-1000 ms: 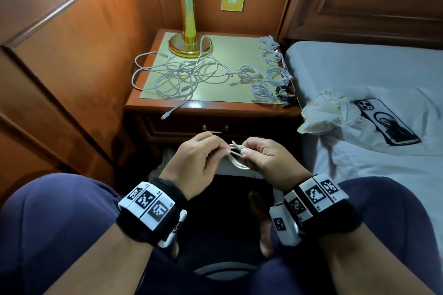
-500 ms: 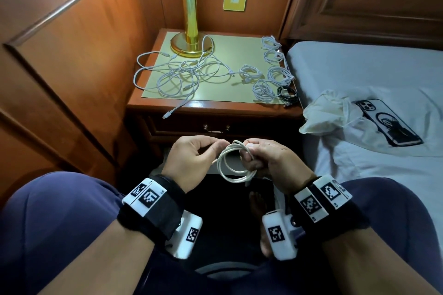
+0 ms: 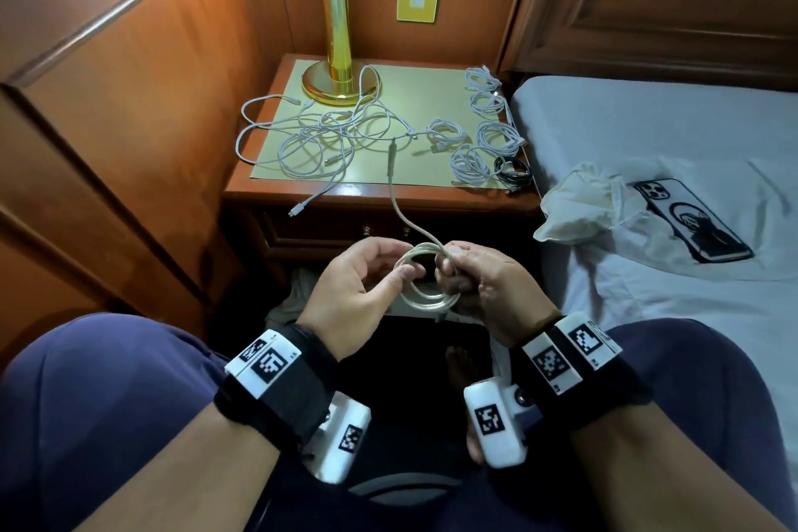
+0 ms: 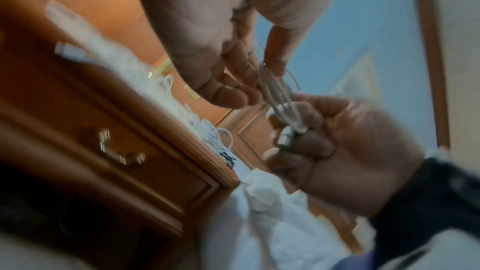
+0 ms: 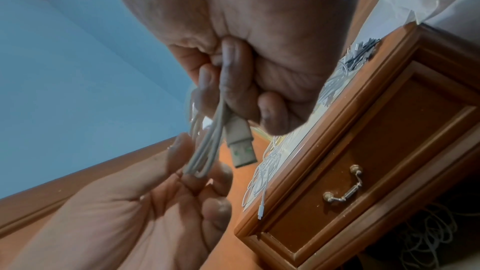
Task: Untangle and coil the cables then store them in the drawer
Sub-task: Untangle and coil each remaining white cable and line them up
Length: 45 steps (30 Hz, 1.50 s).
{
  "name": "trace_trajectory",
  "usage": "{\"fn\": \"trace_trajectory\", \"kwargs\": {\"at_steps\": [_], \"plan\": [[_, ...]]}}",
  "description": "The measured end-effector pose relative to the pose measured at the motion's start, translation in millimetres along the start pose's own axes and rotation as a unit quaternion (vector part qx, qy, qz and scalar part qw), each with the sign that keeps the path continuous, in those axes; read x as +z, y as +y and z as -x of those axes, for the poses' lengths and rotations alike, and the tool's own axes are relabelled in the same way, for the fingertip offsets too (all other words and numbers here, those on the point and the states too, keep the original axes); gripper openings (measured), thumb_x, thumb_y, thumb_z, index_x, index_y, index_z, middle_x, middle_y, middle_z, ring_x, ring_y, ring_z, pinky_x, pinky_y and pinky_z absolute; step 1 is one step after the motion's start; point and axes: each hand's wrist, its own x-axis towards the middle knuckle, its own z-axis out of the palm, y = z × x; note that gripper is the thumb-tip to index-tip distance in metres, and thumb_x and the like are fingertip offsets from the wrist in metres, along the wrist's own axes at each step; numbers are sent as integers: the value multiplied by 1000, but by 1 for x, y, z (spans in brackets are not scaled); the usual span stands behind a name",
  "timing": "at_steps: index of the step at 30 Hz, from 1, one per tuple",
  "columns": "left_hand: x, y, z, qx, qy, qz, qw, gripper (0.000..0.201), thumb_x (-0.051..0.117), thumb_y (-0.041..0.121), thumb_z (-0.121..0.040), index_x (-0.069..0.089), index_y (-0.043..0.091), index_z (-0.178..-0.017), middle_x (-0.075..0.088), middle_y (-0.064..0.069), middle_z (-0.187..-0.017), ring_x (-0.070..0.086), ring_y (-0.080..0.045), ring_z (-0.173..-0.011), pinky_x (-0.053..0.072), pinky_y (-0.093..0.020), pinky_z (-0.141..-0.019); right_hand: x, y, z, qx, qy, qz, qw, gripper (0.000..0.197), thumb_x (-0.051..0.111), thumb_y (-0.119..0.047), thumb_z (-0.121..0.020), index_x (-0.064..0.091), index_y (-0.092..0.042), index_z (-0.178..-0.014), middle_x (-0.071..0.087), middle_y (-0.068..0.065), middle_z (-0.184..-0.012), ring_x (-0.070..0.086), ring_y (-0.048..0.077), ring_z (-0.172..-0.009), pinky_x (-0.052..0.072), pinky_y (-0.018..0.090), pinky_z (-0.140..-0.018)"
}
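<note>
Head view: we sit facing the nightstand (image 3: 380,197), our right hand (image 3: 483,276) clamped on one side of a white cable coil (image 3: 425,281), fingers curled round the gathered loops so they cannot spring apart, while our left hand (image 3: 362,285) steadies the opposite side between thumb and fingertips; the free tail (image 3: 395,186) rises away from the fingers toward the tabletop, judged to be slack left for the last wraps. Beyond the fingers lie a tangled bunch of cables (image 3: 311,143) and several finished coils (image 3: 483,143), waiting near the closed drawer (image 3: 345,231). Left wrist view, blurred: our left fingers (image 4: 228,93) are relaxed and apart, just touching the loops, the right fist wrapped round them. Right wrist view: the right fingers (image 5: 233,81) pin the strands and the USB plug (image 5: 240,143) together, the plug poking out just below them.
</note>
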Motion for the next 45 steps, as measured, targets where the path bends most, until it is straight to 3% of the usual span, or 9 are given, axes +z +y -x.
{"fn": "trace_trajectory", "kwargs": {"at_steps": [6, 13, 17, 21, 26, 31, 35, 38, 45], "plan": [[10, 0, -8, -37, 17, 65, 997, 23, 53, 13, -102, 75, 21, -100, 55, -1, -61, 48, -13, -58, 44, -28, -53, 9, 3, 1, 41, 14, -26, 999, 41, 34, -37, -106, 49, -16, -74, 37, -4, -57, 24, 8, -46, 19, 18, -41], [16, 0, -10, 3, 46, -9, 999, 19, 53, 11, -103, 71, 16, -98, 69, 17, -76, 58, 5, -68, 46, -18, -71, 11, 6, -3, 16, 2, 14, 1000, 39, 34, -40, -105, 46, -16, -77, 39, -8, -53, 23, 7, -45, 16, 23, -44], [16, 1, -6, -18, 60, -16, 998, 16, 60, 28, -93, 55, 25, -108, 71, -14, -87, 63, -38, -74, 56, -54, -72, 10, 7, -6, -20, 24, 35, 999, 38, 39, -33, -105, 46, -15, -73, 36, -5, -55, 22, 9, -47, 15, 24, -44], [15, 2, -4, 54, 131, -161, 977, 41, 75, 12, -84, 46, 20, -112, 66, -4, -76, 57, -11, -59, 46, -16, -59, 5, 9, -8, -45, 46, 64, 996, 39, 44, -29, -105, 47, -15, -68, 39, -7, -54, 28, 7, -43, 22, 20, -41], [12, 0, -4, 146, 166, -249, 943, 48, 77, -1, -76, 64, 12, -120, 60, 0, -108, 60, -5, -78, 49, -6, -74, 8, 12, -9, -52, 10, 68, 996, 38, 46, -24, -105, 47, -17, -68, 39, -5, -56, 30, 5, -44, 27, 17, -42], [8, -3, -6, 188, 178, -289, 922, 29, 81, 7, -77, 77, 10, -106, 72, 0, -102, 66, -6, -91, 50, -11, -89, 7, 8, -8, -55, 5, 54, 997, 36, 45, -22, -105, 46, -15, -69, 37, -3, -56, 29, 6, -44, 26, 17, -41], [11, -1, -5, 74, 152, -170, 971, 18, 80, 15, -84, 80, 19, -101, 77, 10, -92, 70, 0, -88, 53, -16, -87, 4, 9, -8, -88, 15, 106, 990, 37, 49, -24, -104, 51, -17, -68, 43, -6, -55, 35, 7, -47, 31, 17, -46], [13, 0, -7, -42, 114, 31, 992, 15, 75, 6, -87, 78, 13, -99, 78, -1, -87, 75, -13, -86, 59, -30, -86, 3, 8, -6, -132, 31, 188, 973, 37, 52, -23, -103, 56, -24, -66, 48, -11, -57, 42, 6, -52, 37, 18, -54], [6, 13, -5, -151, -5, 359, 921, 28, 62, 9, -84, 67, -5, -108, 64, -7, -68, 63, -18, -70, 56, -29, -75, 7, 1, -2, -191, 60, 194, 960, 32, 52, -23, -102, 57, -24, -71, 47, -5, -60, 44, 3, -52, 39, 15, -53]]}}
